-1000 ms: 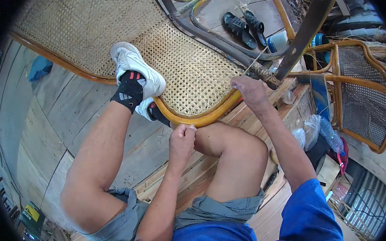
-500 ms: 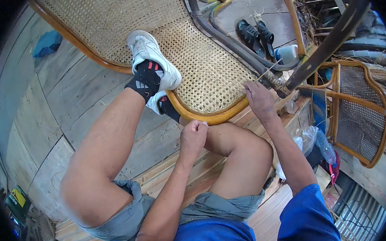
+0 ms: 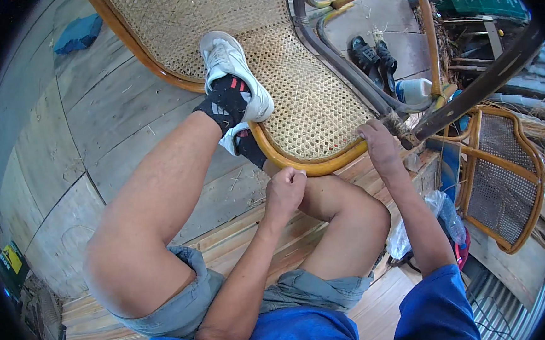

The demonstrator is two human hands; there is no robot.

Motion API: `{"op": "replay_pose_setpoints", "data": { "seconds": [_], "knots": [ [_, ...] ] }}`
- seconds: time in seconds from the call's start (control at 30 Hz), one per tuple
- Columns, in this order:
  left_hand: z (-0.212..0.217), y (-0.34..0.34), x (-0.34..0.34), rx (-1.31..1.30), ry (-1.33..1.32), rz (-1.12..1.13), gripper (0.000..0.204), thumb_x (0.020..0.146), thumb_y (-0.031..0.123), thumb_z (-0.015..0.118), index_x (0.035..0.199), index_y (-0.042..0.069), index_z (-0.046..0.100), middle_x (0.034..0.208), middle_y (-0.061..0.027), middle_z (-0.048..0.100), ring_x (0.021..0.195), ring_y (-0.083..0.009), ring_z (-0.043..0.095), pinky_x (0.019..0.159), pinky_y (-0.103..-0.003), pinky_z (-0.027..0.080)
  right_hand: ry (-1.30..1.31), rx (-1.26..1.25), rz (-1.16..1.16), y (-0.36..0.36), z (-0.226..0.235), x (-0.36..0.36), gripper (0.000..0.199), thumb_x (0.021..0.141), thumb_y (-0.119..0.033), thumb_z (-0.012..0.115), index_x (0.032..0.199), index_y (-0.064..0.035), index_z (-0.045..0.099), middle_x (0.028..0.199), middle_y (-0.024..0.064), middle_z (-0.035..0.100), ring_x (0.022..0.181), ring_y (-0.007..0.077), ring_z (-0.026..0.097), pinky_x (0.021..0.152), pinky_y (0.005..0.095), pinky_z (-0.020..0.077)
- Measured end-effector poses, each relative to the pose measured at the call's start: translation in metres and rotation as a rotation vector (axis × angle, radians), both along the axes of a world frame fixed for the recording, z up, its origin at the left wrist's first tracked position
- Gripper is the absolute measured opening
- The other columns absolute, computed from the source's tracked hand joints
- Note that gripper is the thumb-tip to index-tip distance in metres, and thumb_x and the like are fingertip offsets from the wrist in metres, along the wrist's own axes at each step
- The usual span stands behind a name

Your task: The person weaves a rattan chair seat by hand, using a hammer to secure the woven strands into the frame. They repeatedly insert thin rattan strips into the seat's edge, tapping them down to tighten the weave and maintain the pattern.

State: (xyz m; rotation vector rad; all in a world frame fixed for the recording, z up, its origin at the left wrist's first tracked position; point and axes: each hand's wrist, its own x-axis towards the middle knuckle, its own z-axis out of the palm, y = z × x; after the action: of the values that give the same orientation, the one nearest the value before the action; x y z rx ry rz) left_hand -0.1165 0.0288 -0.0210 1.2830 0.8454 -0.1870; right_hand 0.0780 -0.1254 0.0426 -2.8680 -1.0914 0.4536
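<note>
A rattan chair with a woven cane panel (image 3: pixel 309 104) and a glossy orange-brown rim (image 3: pixel 313 168) lies across my legs. My left hand (image 3: pixel 285 194) is closed in a pinch at the near edge of that rim; whatever its fingertips hold is too small to make out. At the panel's right corner, beside the dark frame pole (image 3: pixel 358 79), my right hand (image 3: pixel 381 144) is bent with its fingers together. What it grips is hidden. My white shoe (image 3: pixel 234 78) rests on the woven cane.
Black sandals (image 3: pixel 375 62) and a white plastic container (image 3: pixel 413 90) stand beyond the frame. To the right are another cane-backed chair piece (image 3: pixel 503 176) and clear plastic bags (image 3: pixel 436 209). A blue cloth-like bundle (image 3: pixel 78 34) lies on the plank floor (image 3: pixel 110 105) at far left.
The whole view has shifted, so most things sit further right. A thin strip that stuck out from my right fingers no longer shows clearly. My left hand stays at the rim.
</note>
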Motion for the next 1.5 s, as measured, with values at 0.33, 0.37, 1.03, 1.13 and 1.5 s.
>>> {"op": "replay_pose_setpoints", "data": {
  "seconds": [0.33, 0.37, 1.03, 1.13, 1.5],
  "knots": [
    [0.002, 0.000, 0.001, -0.038, 0.006, 0.023, 0.030, 0.087, 0.020, 0.056, 0.063, 0.001, 0.051, 0.056, 0.0046, 0.043, 0.055, -0.0057, 0.037, 0.048, -0.029, 0.032, 0.007, 0.106, -0.021, -0.009, -0.003, -0.001, 0.018, 0.083, -0.007, 0.050, 0.097, -0.0073, 0.062, 0.092, 0.0140, 0.059, 0.089, 0.0320, 0.059, 0.075, 0.0380, 0.0478],
    [0.002, 0.000, 0.001, -0.036, 0.002, 0.017, 0.030, 0.087, 0.020, 0.056, 0.063, 0.001, 0.051, 0.056, 0.0046, 0.043, 0.054, -0.0057, 0.037, 0.048, -0.029, 0.032, 0.005, 0.077, -0.018, -0.009, -0.003, 0.000, 0.018, 0.083, -0.007, 0.050, 0.097, -0.0072, 0.062, 0.092, 0.0139, 0.059, 0.089, 0.0320, 0.059, 0.075, 0.0380, 0.0478],
    [-0.002, 0.000, 0.001, 0.007, 0.042, -0.010, 0.032, 0.084, 0.025, 0.056, 0.067, -0.003, 0.055, 0.053, -0.0124, 0.051, 0.052, -0.0130, 0.046, 0.052, -0.037, 0.040, 0.131, 0.017, 0.056, 0.002, 0.009, 0.019, 0.013, 0.086, -0.010, 0.049, 0.092, -0.0050, 0.059, 0.087, 0.0152, 0.057, 0.085, 0.0363, 0.058, 0.071, 0.0416, 0.0481],
    [-0.010, 0.001, -0.001, -0.037, 0.042, -0.006, 0.033, 0.083, 0.025, 0.056, 0.066, -0.003, 0.053, 0.053, -0.0119, 0.049, 0.051, -0.0129, 0.044, 0.051, -0.037, 0.040, 0.171, -0.097, 0.119, 0.002, 0.004, 0.027, 0.013, 0.085, -0.009, 0.048, 0.091, -0.0065, 0.059, 0.088, 0.0159, 0.058, 0.085, 0.0358, 0.060, 0.073, 0.0422, 0.0488],
    [0.000, 0.000, 0.005, -0.200, 0.026, 0.062, 0.023, 0.085, 0.019, 0.055, 0.065, 0.007, 0.054, 0.054, 0.0025, 0.048, 0.048, -0.0059, 0.043, 0.043, -0.025, 0.034, 0.110, -0.081, -0.077, -0.011, 0.027, 0.010, 0.015, 0.087, -0.012, 0.049, 0.097, -0.0027, 0.057, 0.093, 0.0204, 0.060, 0.090, 0.0387, 0.060, 0.076, 0.0449, 0.0475]
  ]
}}
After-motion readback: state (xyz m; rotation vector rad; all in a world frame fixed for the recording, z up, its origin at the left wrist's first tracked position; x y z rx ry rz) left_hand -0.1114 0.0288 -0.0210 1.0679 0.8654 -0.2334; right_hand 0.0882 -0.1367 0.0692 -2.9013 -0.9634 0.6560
